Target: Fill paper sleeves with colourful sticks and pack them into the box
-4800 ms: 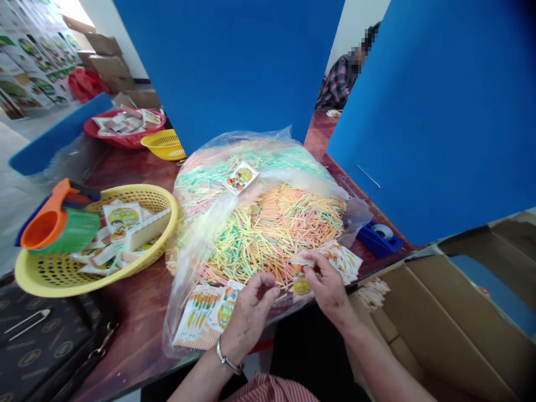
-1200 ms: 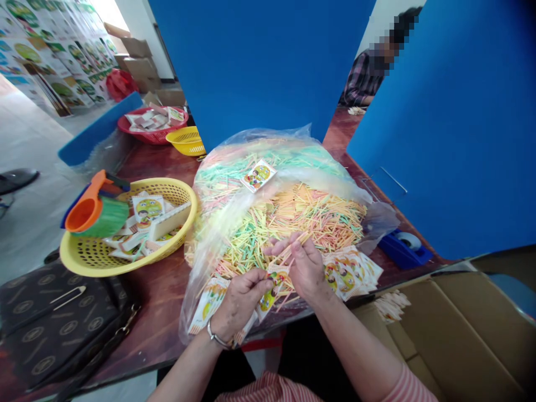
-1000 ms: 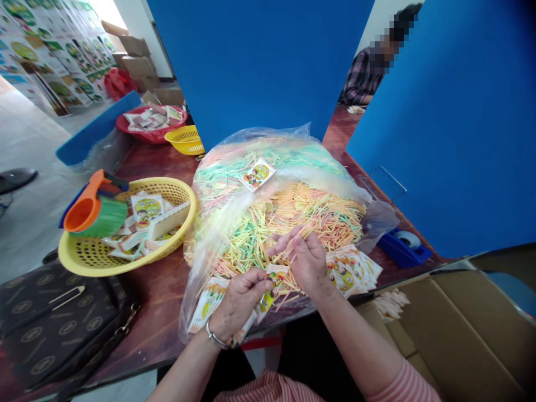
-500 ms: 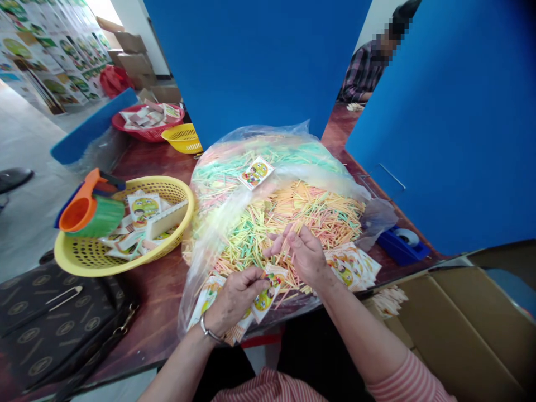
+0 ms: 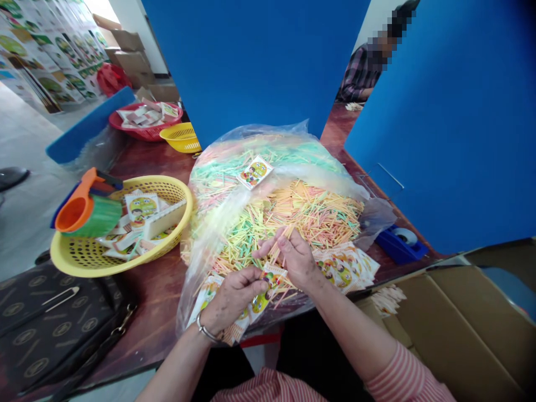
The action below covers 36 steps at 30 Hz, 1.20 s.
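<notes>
My left hand is closed on a small printed paper packet, its thumb pressed on the packet's upper part. Just to the right and above, my right hand pinches several thin pastel sticks. Both hands are over the front of a big clear plastic bag spread open around a heap of yellow, green, pink and orange sticks. One printed packet lies on top of the bag. More packets are fanned out right of my right hand, and others lie beneath my left.
At left stands a yellow basket with packets and an orange scoop. A patterned bag lies before it. Red basket behind; tape dispenser and cardboard box at right. Blue panels rise behind; a person sits beyond.
My right hand with the sticks has moved slightly left, closer to the packet in my left hand. My left hand keeps its grip on the packet. The view has shifted a little.
</notes>
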Tool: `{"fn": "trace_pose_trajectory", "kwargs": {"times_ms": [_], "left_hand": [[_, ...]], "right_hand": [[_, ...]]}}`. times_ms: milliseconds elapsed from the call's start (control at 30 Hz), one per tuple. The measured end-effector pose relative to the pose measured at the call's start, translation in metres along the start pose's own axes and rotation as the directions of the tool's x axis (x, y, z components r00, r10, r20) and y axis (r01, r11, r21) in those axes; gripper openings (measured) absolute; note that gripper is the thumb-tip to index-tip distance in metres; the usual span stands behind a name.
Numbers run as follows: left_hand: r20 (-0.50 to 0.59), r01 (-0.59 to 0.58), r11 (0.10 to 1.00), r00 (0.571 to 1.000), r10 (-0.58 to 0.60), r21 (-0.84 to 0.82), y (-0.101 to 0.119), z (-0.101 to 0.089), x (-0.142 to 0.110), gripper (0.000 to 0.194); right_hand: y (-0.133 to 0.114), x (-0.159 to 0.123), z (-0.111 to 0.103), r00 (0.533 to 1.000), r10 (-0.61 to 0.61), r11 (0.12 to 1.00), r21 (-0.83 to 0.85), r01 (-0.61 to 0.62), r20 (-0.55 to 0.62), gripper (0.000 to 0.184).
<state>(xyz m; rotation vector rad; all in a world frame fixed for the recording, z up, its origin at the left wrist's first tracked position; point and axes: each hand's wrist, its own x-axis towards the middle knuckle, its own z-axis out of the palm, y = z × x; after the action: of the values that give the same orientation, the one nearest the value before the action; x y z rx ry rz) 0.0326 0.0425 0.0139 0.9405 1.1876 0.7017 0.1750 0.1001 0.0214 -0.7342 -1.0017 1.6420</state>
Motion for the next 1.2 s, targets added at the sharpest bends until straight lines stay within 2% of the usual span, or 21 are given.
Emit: {"fn": "trace_pose_trajectory", "kwargs": {"times_ms": [133,300,567,700,767,833,900,967,1067,1200], "left_hand": [[-0.003,-0.006,1.0,1.0,0.006,-0.02,0.001,-0.001,-0.001,0.02],[-0.064,-0.022,1.0,0.998,0.021,-0.016,0.0,-0.001,-0.001,0.019],[-0.15,-0.089,0.974,0.981,0.122,0.207,-0.009,0.001,0.001,0.019],[-0.192,-0.094,0.97,0.971,0.139,0.225,-0.004,0.004,0.002,0.016],[-0.193,-0.104,0.982,0.972,0.134,0.159,0.0,0.006,0.002,0.017],[-0.208,-0.1,0.993,0.972,0.112,0.068,0.003,0.008,0.003,0.018],[-0.219,-0.101,0.995,0.971,0.099,0.001,0.004,0.01,0.004,0.018],[-0.207,-0.114,0.993,0.972,0.108,-0.018,0.004,0.01,0.004,0.018],[-0.171,-0.126,0.992,0.977,0.127,0.015,0.001,0.01,0.002,0.018],[-0.155,-0.131,0.991,0.979,0.13,0.0,-0.006,0.01,-0.001,0.016]], "right_hand": [[0.001,-0.001,0.001,1.0,0.0,1.0,-0.016,0.0,0.0,0.015],[0.002,-0.01,0.001,0.999,0.029,0.997,-0.072,-0.032,-0.045,0.02],[0.009,-0.022,0.002,0.989,0.051,0.995,-0.08,-0.062,-0.139,0.015],[0.011,-0.024,0.004,0.992,0.113,0.992,-0.052,-0.116,-0.054,0.011],[0.01,-0.024,0.005,0.993,0.111,0.993,-0.038,-0.112,-0.025,0.026],[0.007,-0.023,0.004,0.996,0.072,0.997,-0.03,-0.073,-0.044,0.044],[0.004,-0.022,0.002,0.998,0.03,0.995,-0.096,-0.034,-0.048,0.044],[0.0,-0.022,0.0,0.999,0.032,0.961,-0.274,-0.022,0.031,0.037],[-0.005,-0.025,-0.001,0.978,0.043,0.827,-0.556,0.081,0.206,0.033],[-0.008,-0.029,0.001,0.948,0.009,0.673,-0.703,0.229,0.317,0.033]]}}
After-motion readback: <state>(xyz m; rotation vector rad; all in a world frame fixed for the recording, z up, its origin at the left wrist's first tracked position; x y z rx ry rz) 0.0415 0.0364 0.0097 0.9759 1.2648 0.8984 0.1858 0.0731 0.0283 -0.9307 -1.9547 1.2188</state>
